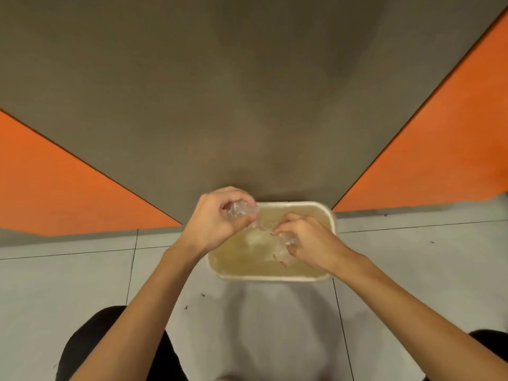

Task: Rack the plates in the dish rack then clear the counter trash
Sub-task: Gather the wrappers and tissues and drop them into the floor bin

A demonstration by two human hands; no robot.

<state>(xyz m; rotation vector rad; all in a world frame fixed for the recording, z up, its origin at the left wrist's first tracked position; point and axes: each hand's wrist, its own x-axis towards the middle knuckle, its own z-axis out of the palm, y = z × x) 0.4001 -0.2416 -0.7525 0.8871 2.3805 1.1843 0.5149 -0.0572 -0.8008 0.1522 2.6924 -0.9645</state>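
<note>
Fingers (244, 220) round crumpled plastic (239, 209) over bin (275, 278); whitish scrap (257, 237) inside

Hands: two, left hand (217, 221) and right hand (308, 240). Crumpled clear plastic wads: two, left wad (240, 209), right wad (284, 250). Cream bin (275, 278): one. Orange panels: two, left orange panel (68, 193), right orange panel (439, 149). Grey-brown panel (247, 92): one.
</note>
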